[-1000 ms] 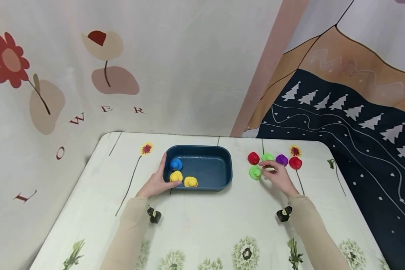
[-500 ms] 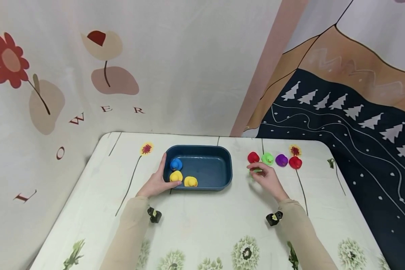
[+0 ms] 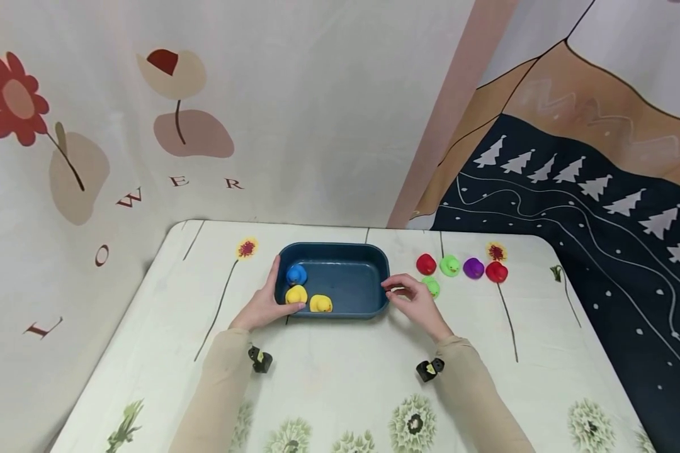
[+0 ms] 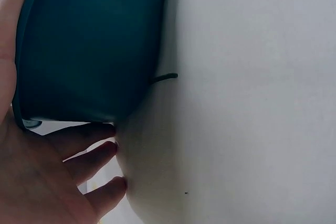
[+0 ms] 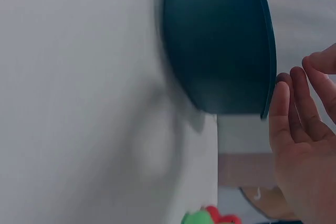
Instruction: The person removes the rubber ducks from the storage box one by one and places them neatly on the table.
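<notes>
My left hand (image 3: 263, 308) grips the left end of a dark blue plastic tub (image 3: 368, 310), thumb across the near rim and fingers along the end wall. Inside the tub's left part sit a blue rubber duck (image 3: 296, 274) and two yellow ones, including a yellow duck (image 3: 320, 304). My right hand (image 3: 419, 307) is at the tub's right end, fingertips close to the rim with nothing visible between them. In the right wrist view the tub's outer wall (image 5: 220, 40) stands beside those slightly bent fingers. A green duck (image 3: 431, 287) is partly hidden behind my right hand.
Right of the tub, a row on the white cloth (image 3: 340, 365) holds a red duck (image 3: 426, 264), a green duck (image 3: 450, 265), a purple duck (image 3: 473, 268) and another red duck (image 3: 496, 272). A printed curtain (image 3: 328, 126) hangs behind the table.
My right hand has moved left from the green ducks to the tub's right end, uncovering the green duck in the row. My left hand and the tub have stayed put.
</notes>
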`<action>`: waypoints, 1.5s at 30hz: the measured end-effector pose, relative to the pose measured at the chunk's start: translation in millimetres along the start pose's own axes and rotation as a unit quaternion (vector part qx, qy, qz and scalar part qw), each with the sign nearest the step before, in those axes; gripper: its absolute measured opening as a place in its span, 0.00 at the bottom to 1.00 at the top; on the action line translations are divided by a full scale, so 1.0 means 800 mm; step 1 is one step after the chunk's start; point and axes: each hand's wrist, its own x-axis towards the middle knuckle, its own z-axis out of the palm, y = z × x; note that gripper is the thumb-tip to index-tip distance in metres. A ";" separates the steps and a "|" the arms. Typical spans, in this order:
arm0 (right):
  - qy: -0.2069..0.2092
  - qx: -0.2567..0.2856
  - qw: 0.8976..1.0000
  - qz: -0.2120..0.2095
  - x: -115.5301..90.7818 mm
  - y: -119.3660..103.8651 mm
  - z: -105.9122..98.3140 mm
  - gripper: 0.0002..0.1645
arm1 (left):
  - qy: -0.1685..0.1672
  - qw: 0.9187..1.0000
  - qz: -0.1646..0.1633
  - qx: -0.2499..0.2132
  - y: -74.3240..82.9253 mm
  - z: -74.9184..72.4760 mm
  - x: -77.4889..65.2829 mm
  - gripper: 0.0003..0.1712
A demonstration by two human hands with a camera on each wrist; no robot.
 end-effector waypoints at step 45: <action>-0.250 0.027 0.959 0.133 0.074 0.040 0.113 0.15 | 0.003 1.000 -0.008 0.007 -0.002 0.002 0.002 0.69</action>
